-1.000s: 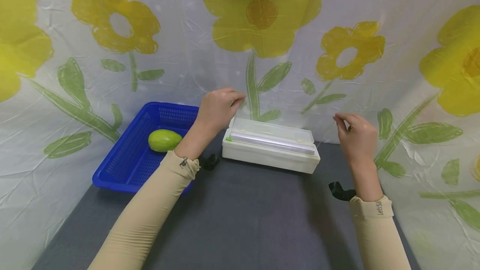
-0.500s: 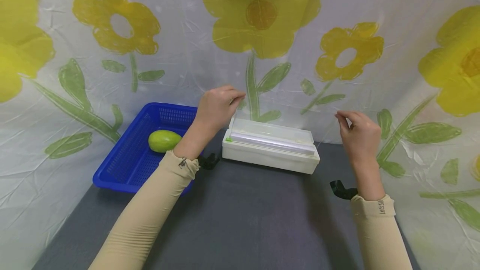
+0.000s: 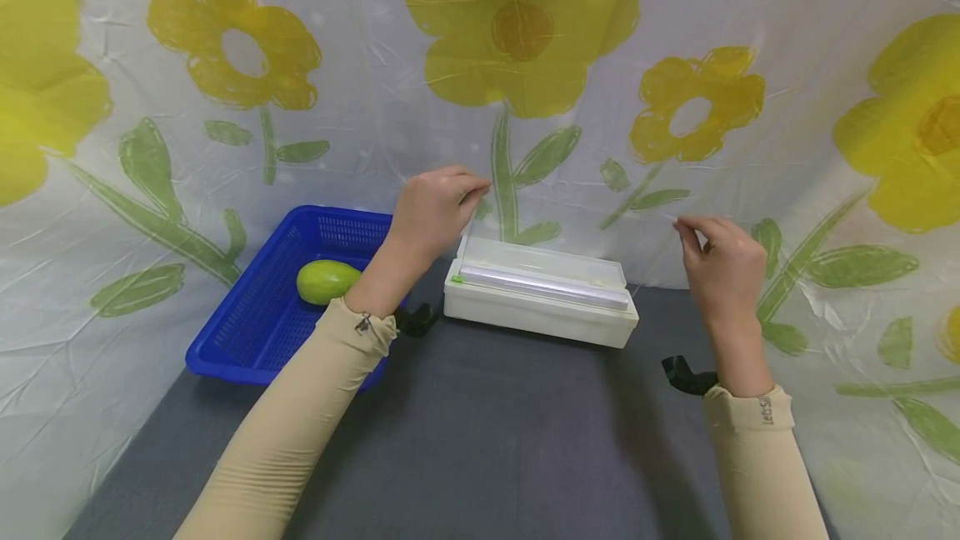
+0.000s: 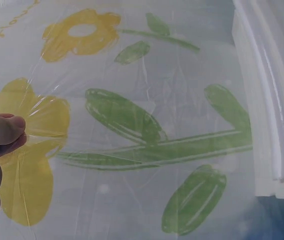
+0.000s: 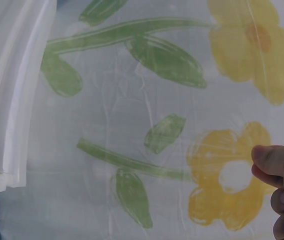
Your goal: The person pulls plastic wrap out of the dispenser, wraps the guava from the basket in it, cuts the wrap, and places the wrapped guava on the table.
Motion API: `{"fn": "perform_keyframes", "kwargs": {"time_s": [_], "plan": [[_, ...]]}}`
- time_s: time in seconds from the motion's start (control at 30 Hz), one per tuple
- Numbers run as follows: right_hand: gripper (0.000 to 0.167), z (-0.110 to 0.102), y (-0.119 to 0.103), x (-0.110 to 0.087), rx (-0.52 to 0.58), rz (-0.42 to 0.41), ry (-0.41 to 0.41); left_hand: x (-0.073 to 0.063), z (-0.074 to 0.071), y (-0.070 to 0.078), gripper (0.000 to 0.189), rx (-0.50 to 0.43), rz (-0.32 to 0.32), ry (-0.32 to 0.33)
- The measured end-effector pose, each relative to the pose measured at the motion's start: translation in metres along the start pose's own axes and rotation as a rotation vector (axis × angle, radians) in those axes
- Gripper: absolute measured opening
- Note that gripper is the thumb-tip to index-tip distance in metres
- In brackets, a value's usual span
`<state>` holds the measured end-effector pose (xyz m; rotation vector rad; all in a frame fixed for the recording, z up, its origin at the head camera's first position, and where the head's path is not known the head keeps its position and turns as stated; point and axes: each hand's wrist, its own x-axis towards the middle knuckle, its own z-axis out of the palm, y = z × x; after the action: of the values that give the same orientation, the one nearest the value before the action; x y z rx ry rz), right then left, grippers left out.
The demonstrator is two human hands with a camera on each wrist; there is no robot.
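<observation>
From where I sit, the step in hand looks like drawing out a sheet, and both hands are busy with it: the left hand [image 3: 435, 211] and the right hand [image 3: 723, 261] each pinch, thumb against fingertips, a corner of a thin, clear, wrinkled plastic film [image 4: 131, 120]. It hangs between them and seems to run down to the long white box dispenser [image 3: 540, 319] with its shiny strip [image 3: 543, 283] and small green tab [image 3: 457, 278], which sits on the dark grey table [image 3: 487, 448]. In the left wrist view creases fan out from the fingertips, so I judge the pull there is concentrated at one point; I'd spread it with a slightly wider pinch and draw both corners evenly. The left fingertips sit higher in the head view than the right ones, so I'd level them to stop the sheet coming off skewed. Neither hand steadies the box, so a hard tug could drag it; slow, smooth tension should serve better. I'd also guide the film clear of the blue perforated plastic basket [image 3: 240, 375] holding the smooth green oval fruit [image 3: 326, 282], beside the left forearm, since it would probably cling.
</observation>
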<state>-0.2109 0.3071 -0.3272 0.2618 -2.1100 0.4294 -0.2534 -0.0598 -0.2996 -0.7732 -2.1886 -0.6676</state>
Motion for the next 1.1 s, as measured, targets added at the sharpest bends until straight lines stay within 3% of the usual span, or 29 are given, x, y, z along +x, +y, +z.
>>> {"fn": "perform_keyframes", "kwargs": {"time_s": [0.4, 1.1], "plan": [[0.013, -0.004, -0.005, 0.008, 0.030, -0.009, 0.052, 0.004, -0.008, 0.003, 0.013, -0.009, 0.018, 0.029], [0.018, -0.009, -0.007, 0.016, 0.045, 0.006, 0.072, 0.010, -0.016, 0.008, 0.013, -0.005, 0.056, 0.074]]}}
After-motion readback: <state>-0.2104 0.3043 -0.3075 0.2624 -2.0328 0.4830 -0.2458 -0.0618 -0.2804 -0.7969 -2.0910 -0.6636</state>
